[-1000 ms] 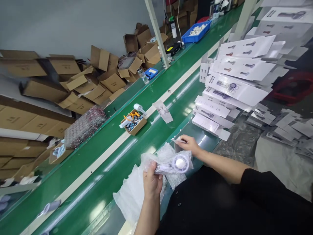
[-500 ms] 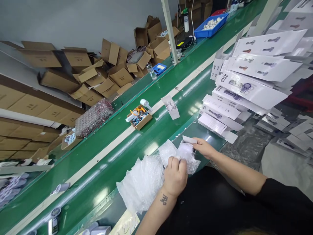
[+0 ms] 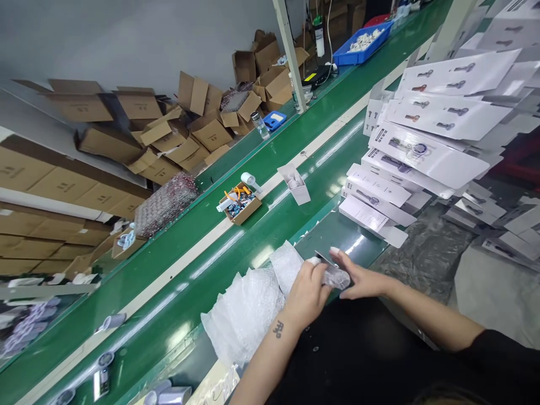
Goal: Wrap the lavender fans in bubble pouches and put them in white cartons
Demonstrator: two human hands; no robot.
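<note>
My left hand (image 3: 310, 289) is closed on a small bundle in clear bubble wrap (image 3: 336, 277); what lies inside is hard to make out. At the bundle's other end my right hand (image 3: 363, 277) has its fingers spread apart, close around it without a visible grip. A thin, dark-looking flat edge shows above the bundle between the hands. Just left of my left hand, a single bubble-wrap bag (image 3: 286, 263) overlaps a pile of bubble-wrap bags (image 3: 242, 315) on the bench edge.
Stacked white printed boxes (image 3: 422, 146) stand at right. Across the green conveyor belt (image 3: 202, 253) are an open white box (image 3: 294, 183), a small carton of parts (image 3: 242, 208) and a white handheld fan (image 3: 251, 181). More fans (image 3: 103, 371) lie lower left. Brown cartons (image 3: 211, 132) line the wall.
The wrapped bundle has turned and looks more compact, its lilac content now hidden. My right hand has loosened from the white flat piece and spread its fingers.
</note>
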